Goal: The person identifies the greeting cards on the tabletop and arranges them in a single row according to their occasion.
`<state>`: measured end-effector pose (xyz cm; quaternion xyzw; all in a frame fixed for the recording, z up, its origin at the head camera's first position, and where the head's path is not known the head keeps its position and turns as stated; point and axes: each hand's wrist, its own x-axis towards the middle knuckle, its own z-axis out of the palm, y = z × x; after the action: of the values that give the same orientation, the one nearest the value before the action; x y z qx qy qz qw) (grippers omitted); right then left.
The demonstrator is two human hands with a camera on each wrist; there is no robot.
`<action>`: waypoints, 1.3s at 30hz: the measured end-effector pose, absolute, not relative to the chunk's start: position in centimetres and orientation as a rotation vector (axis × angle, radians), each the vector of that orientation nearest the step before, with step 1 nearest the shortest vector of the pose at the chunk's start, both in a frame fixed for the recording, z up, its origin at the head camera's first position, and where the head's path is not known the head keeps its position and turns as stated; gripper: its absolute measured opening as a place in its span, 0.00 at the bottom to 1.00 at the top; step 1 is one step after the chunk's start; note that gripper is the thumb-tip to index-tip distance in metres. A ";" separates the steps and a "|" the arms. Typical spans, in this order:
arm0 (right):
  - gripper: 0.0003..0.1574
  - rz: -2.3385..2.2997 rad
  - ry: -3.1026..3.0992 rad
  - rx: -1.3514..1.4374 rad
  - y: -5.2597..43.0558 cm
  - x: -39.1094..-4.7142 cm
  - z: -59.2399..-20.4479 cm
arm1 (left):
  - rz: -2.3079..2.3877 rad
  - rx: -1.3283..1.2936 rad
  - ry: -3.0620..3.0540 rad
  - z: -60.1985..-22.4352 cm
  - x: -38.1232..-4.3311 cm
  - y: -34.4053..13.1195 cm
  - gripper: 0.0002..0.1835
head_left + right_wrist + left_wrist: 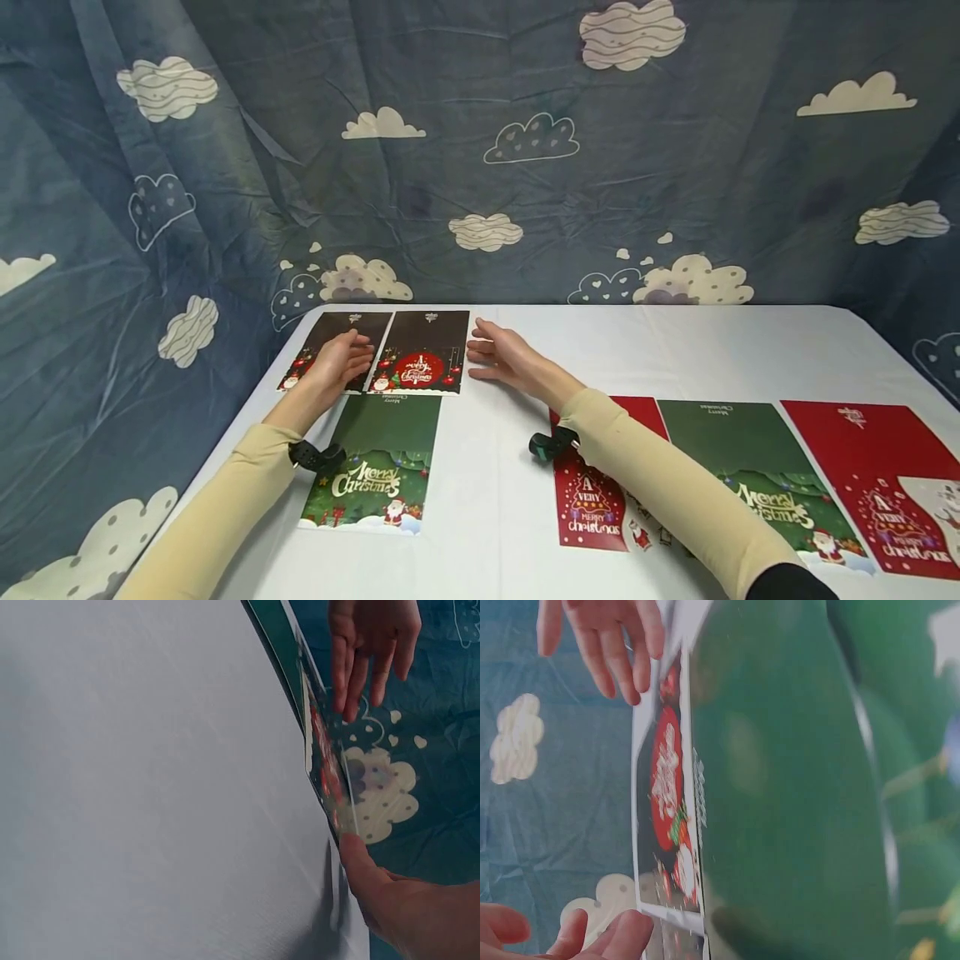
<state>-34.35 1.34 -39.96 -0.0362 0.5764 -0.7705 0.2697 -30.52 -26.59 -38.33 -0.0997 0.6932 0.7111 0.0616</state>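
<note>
Two dark Christmas cards lie side by side at the far left of the table. Over the left dark card [327,329] is my left hand [341,362], its fingers loosely extended and covering part of the print. My right hand [510,358] is beside the right edge of the second dark card [417,354], which bears a red ball design. Its fingers point left, fingertips close to that edge. In the right wrist view, the right thumb [360,866] is right at the card's corner. Below the pair lies a green "Merry Christmas" card [382,467], partly behind the left wrist.
On the right lie a red card [588,500], partly hidden by the right forearm, another green card [727,433] and a second red card [862,450]. Dark bands circle both wrists. A blue cloud-patterned cloth [480,192] hangs behind the white table [487,500].
</note>
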 end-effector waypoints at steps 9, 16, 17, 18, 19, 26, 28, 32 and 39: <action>0.38 -2.034 1.568 -0.212 3.1 -32.3 -39.3 | 2.145 -0.172 2.011 -38.3 -28.3 -26.3 0.29; 0.36 -1.977 1.573 -0.288 5.4 -30.5 -38.4 | 2.106 -0.089 2.051 -37.7 -26.9 -24.9 0.27; 0.36 -1.960 1.574 -0.294 5.7 -30.3 -38.3 | 2.103 -0.079 2.046 -37.6 -26.7 -24.7 0.27; 0.35 -1.944 1.577 -0.300 6.0 -30.0 -38.2 | 2.095 -0.063 2.046 -37.5 -26.6 -24.4 0.27; 0.35 -1.928 1.581 -0.312 6.4 -29.8 -38.2 | 2.092 -0.049 2.042 -37.5 -26.4 -24.2 0.27; 0.34 -1.853 1.614 -0.346 8.7 -27.9 -37.7 | 2.083 0.003 2.018 -37.1 -25.4 -22.5 0.23; 0.33 -1.845 1.616 -0.357 9.6 -27.3 -37.7 | 2.068 0.023 2.013 -37.1 -25.1 -21.9 0.24; 0.33 -1.845 1.623 -0.380 11.7 -26.5 -37.8 | 2.035 0.051 2.020 -37.2 -24.7 -20.8 0.24; 0.34 -1.831 1.675 -0.398 15.8 -24.9 -37.7 | 2.002 0.098 2.000 -37.8 -24.0 -19.4 0.22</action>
<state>-24.90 15.76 -37.74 -0.1506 0.6338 -0.6928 0.3091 -23.99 -19.36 -37.83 0.0341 0.6979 0.6985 0.1546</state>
